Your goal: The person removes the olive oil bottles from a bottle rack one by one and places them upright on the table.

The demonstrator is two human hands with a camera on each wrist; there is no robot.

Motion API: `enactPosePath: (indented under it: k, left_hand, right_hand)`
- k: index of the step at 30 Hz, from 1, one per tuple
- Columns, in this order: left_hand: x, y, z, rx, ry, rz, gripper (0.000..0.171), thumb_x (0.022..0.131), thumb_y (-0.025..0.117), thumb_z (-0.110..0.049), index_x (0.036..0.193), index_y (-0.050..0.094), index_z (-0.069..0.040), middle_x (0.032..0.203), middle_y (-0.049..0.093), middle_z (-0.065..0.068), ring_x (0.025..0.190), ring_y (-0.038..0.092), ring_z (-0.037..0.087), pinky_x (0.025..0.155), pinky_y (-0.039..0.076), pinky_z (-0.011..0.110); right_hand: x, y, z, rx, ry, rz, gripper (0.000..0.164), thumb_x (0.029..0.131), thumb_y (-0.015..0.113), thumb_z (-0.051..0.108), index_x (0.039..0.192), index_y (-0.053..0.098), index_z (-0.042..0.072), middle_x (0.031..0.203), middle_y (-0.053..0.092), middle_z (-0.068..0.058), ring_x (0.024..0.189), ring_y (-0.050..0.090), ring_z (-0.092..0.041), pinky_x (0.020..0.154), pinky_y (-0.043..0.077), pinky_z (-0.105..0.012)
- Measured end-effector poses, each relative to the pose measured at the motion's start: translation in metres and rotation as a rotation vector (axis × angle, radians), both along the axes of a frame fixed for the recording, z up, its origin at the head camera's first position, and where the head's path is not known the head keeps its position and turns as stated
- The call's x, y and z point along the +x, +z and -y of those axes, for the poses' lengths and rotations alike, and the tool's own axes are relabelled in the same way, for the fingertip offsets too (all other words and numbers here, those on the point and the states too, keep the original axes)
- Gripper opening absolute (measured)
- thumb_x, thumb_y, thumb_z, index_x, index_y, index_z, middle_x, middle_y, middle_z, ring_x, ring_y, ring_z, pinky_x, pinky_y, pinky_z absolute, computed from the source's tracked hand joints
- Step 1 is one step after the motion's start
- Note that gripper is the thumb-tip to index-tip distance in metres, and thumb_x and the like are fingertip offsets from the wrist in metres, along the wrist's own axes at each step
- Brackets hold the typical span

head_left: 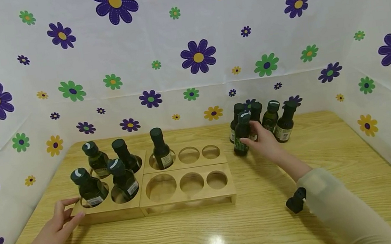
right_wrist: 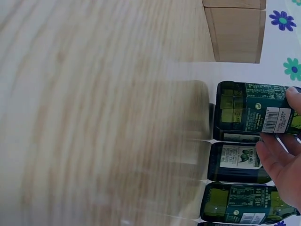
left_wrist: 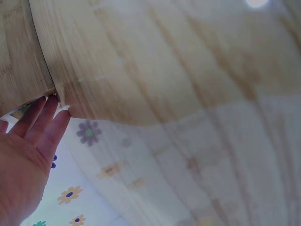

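My right hand pinches a dark green oil bottle that stands upright in front of several similar bottles. The right wrist view shows the held bottle with a barcode label, my thumb on one side and fingers on the other. My left hand rests at the front left corner of a wooden bottle rack, thumb by the front and fingers along the side. Nearly straight, its fingertips touch the rack's edge in the left wrist view. Several bottles sit in the rack's left block.
The rack's right block has several round holes of different sizes, with one bottle in the back left hole. A flower-patterned white cloth walls in the wooden table. A black device hangs at my right wrist.
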State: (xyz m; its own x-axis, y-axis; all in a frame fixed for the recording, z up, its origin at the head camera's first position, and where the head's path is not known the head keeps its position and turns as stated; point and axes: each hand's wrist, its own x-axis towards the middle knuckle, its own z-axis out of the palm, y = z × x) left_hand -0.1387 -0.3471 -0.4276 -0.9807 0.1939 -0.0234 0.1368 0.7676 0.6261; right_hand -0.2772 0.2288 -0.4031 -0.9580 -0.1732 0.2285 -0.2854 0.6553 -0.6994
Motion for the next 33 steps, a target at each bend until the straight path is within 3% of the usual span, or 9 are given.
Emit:
enactPosePath:
  k: [4,11,22,33]
  left_hand:
    - [0.0008,0.0001,-0.0003,0.001,0.004,-0.006,0.042,0.106,0.043,-0.029,0.13,0.023,-0.001,0.145,0.033,0.028,0.121,0.045,0.05,0.081,0.046,0.054]
    - [-0.0005,-0.0002,-0.0001,-0.007,0.003,-0.011,0.045,0.106,0.043,-0.029,0.134,0.022,-0.001,0.143,0.036,0.029,0.12,0.047,0.048,0.081,0.046,0.052]
    - [0.0002,0.0,0.0001,-0.003,0.007,0.006,0.044,0.106,0.043,-0.03,0.132,0.023,-0.001,0.144,0.034,0.028,0.12,0.047,0.049,0.079,0.047,0.05]
    - [0.0003,0.0009,-0.0005,-0.008,0.004,-0.011,0.043,0.106,0.044,-0.029,0.131,0.023,-0.001,0.144,0.035,0.028,0.12,0.047,0.05,0.08,0.047,0.052]
  right_hand:
    - [-0.0026,-0.0032,0.001,-0.001,-0.009,0.017,0.065,0.096,0.065,0.023,0.143,0.031,-0.007,0.126,0.053,-0.03,0.116,0.051,-0.042,0.095,0.04,-0.054]
    - [-0.0031,-0.0024,0.0026,0.009,-0.024,0.009,0.063,0.096,0.065,0.022,0.141,0.032,-0.008,0.12,0.054,-0.028,0.111,0.052,-0.041,0.092,0.041,-0.053]
    - [-0.0065,-0.0064,0.004,-0.013,-0.046,0.031,0.067,0.095,0.066,0.022,0.144,0.03,-0.007,0.131,0.048,-0.028,0.117,0.049,-0.041,0.097,0.038,-0.054]
    - [0.0032,-0.0049,0.0022,-0.067,-0.064,0.003,0.069,0.093,0.069,0.023,0.145,0.032,0.0,0.13,0.05,-0.024,0.117,0.051,-0.039,0.095,0.041,-0.053]
